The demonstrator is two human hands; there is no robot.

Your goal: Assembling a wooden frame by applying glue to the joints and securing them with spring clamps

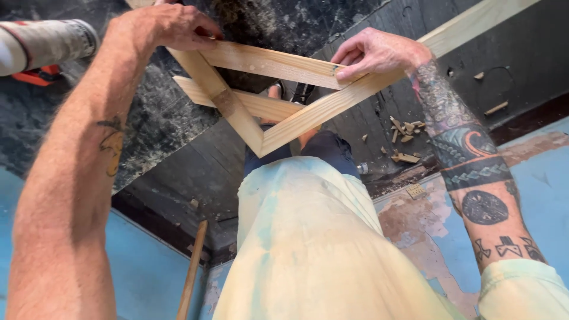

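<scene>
Wooden frame (261,104): pale battens, gripped at upper corners by left hand (163,26) and right hand (376,53). Left fingertips partly hidden behind a batten. Wood scraps (406,139) below right hand; long batten cut off at top edge.

my hands on pale bare wood frame (267,112), planed smooth, matt, visible grain, dark matt floor (195,172) scuffed and dusty, rough wood offcuts (406,133), blue wall paint (533,195) flaking, soft yellow cloth shirt (308,249)

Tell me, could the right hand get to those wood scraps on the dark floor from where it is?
Probably not as things stand: the right hand rests on the wooden frame, and the wood scraps lie well below on the floor.
</scene>
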